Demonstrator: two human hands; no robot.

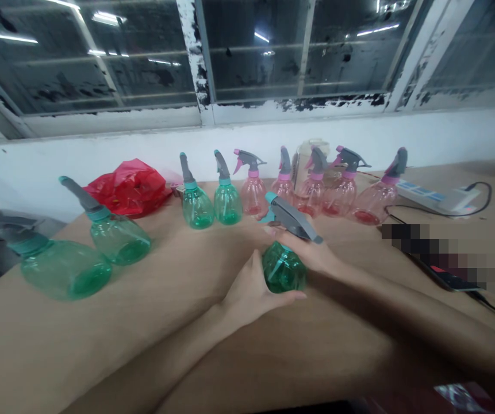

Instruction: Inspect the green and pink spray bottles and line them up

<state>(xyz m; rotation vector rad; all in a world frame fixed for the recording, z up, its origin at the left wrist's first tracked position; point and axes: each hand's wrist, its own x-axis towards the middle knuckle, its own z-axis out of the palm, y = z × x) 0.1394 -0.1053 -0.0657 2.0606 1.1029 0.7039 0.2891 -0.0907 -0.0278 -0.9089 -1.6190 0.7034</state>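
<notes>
My bare left forearm (178, 348) is slanting in from the lower left, and my left fingers (254, 267) are curving into a holding C, the nearest one pointing right. My bare right forearm (402, 299) is slanting in from the right, and my right fingers (285, 236) are gripping slightly higher, pointing left.

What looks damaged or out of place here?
The window frame: dark, ragged patches break up its white surface, like peeling paint. The green bottle by the left edge of the table seems to lean, though that may be lens distortion. The held bottle shows no obvious damage. Nothing else stands out.
</notes>
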